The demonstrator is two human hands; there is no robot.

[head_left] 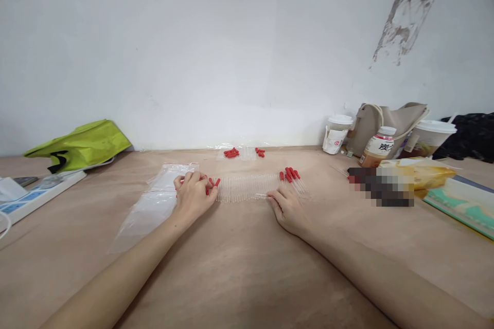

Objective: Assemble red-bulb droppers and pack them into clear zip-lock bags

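Note:
My left hand [195,193] is curled over a small heap of red rubber dropper bulbs [217,182], with its fingertips closed on a bulb; its fingers partly hide the heap. Between my hands a row of thin clear glass dropper tubes [243,187] lies side by side. My right hand [287,208] pinches one glass tube [261,195] near the row's right front end, its tip pointing left. Just beyond that hand lie several glass droppers with red bulbs fitted [289,175], bulbs facing away from me.
Clear plastic bags [146,216] lie at left; another bag [247,153] with red bulbs lies by the wall. A power strip [42,193] and green bag [85,144] are far left. Right stand a lidded cup [337,134], a bottle [378,148] and a beige bag [403,113].

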